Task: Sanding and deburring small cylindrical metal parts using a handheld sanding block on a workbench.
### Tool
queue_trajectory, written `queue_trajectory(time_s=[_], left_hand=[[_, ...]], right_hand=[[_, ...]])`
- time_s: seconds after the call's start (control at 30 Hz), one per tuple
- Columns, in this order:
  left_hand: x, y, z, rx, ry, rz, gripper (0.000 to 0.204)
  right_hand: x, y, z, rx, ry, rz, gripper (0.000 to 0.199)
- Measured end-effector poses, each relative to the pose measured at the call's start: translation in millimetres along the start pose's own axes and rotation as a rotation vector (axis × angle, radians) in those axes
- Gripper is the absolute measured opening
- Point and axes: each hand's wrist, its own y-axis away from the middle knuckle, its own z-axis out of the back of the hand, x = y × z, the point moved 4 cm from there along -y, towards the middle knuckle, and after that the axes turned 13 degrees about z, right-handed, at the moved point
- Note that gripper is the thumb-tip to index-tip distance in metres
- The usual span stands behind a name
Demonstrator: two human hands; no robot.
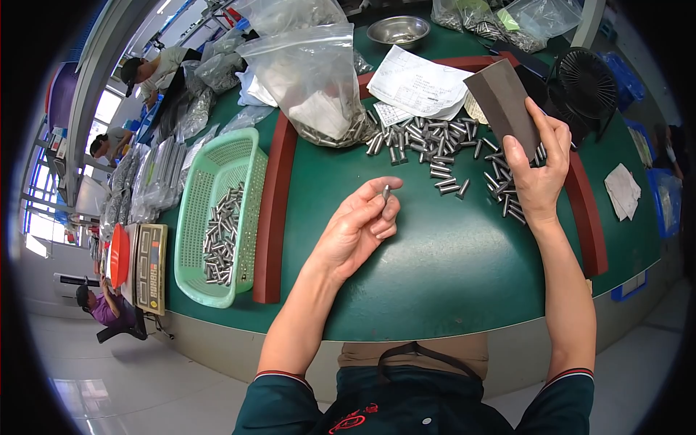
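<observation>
Pinched between the thumb and fingers of my left hand (360, 225) is a small metal pin (386, 193) with a tapered tip, raised over the green tabletop. My right hand (542, 163) grips a dark grey-brown rectangular block (503, 101) by its lower end, tilted above the table. Below and left of that block lies a loose pile of similar metal pins (435, 141), some of them partly hidden by my right hand. To the left of my left hand, a light green perforated plastic basket (190, 239) holds many more pins (225, 239).
Dark red bars (271, 217) frame the work area. A clear bag of parts (319, 94), papers (420, 83) and a metal bowl (398, 30) stand at the back. A black fan (587, 83) and white cloth (622, 191) are right; a scale (151, 268) is left. Other people sit farther left.
</observation>
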Motion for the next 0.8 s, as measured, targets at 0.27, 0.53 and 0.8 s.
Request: queue_trajectory(time_s=[0.27, 0.53, 0.8], left_hand=[[1.3, -1.4, 1.1, -0.026, -0.090, -0.079, 0.019], [-7.7, 4.6, 12.9, -0.260, -0.197, -0.155, 0.018], [-16.5, 10.0, 15.4, -0.400, -0.285, -0.247, 0.013]], right_hand=[[6.5, 0.5, -3.9, 0.022, -0.024, 0.012, 0.056], [37.3, -3.7, -10.9, 0.252, -0.118, 0.269, 0.065], [51.5, -3.6, -9.1, 0.384, -0.138, 0.358, 0.071]])
